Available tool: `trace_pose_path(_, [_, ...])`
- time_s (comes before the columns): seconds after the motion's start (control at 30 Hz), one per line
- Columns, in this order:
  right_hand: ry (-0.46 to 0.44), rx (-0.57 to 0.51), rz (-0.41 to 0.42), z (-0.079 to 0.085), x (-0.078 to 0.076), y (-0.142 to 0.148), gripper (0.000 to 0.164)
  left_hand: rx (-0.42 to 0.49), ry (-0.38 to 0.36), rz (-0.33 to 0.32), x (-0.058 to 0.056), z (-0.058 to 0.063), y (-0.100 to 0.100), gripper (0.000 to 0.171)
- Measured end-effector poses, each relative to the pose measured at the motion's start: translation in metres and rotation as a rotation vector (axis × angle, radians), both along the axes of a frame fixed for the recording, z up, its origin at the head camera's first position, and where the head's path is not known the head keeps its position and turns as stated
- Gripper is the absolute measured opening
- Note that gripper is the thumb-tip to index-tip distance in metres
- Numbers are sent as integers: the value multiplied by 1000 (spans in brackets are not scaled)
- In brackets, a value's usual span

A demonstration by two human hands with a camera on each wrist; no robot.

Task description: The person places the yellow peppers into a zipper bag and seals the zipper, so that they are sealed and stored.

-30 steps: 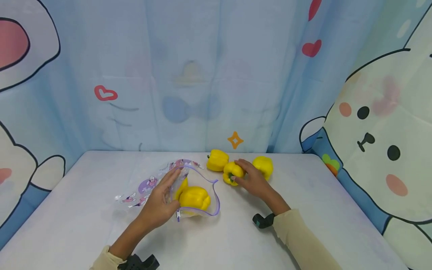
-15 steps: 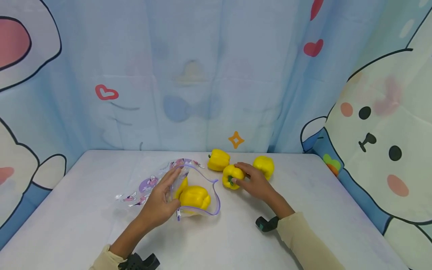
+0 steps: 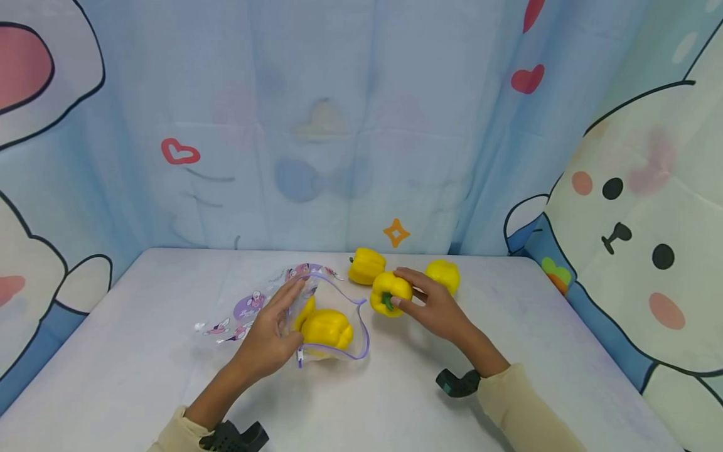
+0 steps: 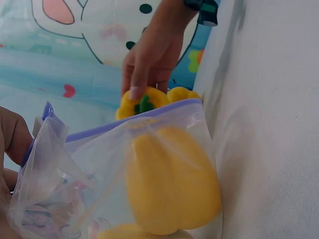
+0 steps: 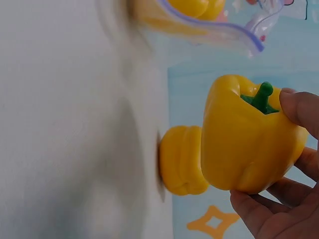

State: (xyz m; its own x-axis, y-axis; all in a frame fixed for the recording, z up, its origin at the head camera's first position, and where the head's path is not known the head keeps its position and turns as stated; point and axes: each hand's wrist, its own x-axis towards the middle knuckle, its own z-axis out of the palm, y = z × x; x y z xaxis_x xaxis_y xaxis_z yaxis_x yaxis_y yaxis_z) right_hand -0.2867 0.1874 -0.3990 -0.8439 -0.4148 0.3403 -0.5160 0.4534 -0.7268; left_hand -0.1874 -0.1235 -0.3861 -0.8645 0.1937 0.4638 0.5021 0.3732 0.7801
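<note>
Gripping yellow bell pepper (image 3: 390, 294) in right hand (image 3: 433, 307), seemingly clear of table (image 3: 367, 408), near zip bag (image 3: 246, 306). Pinching bag open with left hand (image 3: 271, 339). Likely mid-loading; for next move, hold bag wide, guide pepper in.

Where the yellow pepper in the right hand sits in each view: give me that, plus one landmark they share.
Head: held pepper just right of centre, below mid-height.
Left wrist: held pepper above centre, partly hidden behind the purple-edged bag.
Right wrist: held pepper, large, right of centre.
Shared landmark: purple-edged bag, left of the pepper in head, foreground in left wrist, top in right wrist.
</note>
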Motion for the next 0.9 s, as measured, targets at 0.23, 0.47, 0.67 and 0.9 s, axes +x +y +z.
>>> trace_pose_path(0.23, [14, -25, 36, 13, 15, 0, 56, 3, -6, -4, 0, 1, 1, 78])
trace_pose_path(0.47, [12, -69, 93, 24, 33, -2, 54, 9, -12, -7, 1, 2, 1, 78])
trace_pose_path(0.67, [-2, -112, 194, 30, 46, -6, 52, 10, -8, -10, 0, 1, 0, 77])
trace_pose_path(0.9, [-7, -106, 312, 30, 55, -14, 50, 3, -6, -5, 0, 2, 1, 78])
